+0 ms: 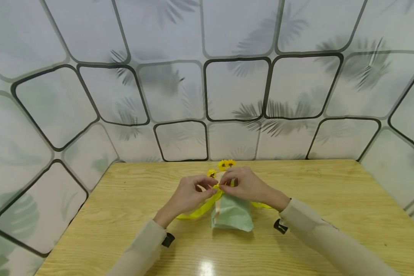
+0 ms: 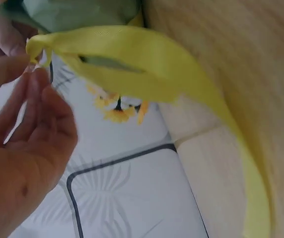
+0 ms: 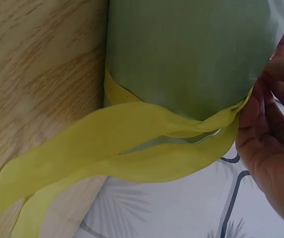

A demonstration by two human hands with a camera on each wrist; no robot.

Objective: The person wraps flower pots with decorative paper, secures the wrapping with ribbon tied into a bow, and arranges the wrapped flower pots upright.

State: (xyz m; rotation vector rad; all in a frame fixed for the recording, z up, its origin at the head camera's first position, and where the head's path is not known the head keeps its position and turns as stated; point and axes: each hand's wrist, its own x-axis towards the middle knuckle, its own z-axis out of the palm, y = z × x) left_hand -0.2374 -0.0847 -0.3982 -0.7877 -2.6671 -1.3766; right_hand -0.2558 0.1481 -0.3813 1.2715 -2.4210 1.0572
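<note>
A pale green wrapped bundle (image 1: 234,214), like a flower wrap, stands on the table with small yellow sunflowers (image 1: 224,165) showing above it. Round its upper part runs a yellow ribbon (image 1: 201,210), whose long tails trail to both sides. My left hand (image 1: 189,193) pinches the ribbon near a small loop or knot at the bundle's front, seen closely in the left wrist view. Right beside it, my right hand (image 1: 246,184) pinches the ribbon between thumb and fingers. In the right wrist view its fingertips are partly hidden against the green wrap (image 3: 191,54).
The wooden table (image 1: 124,203) runs back to a wall covering (image 1: 236,90) with dark rounded squares and leaf prints. A black strap piece (image 1: 168,240) hangs at the left cuff, and another black piece (image 1: 280,226) at the right.
</note>
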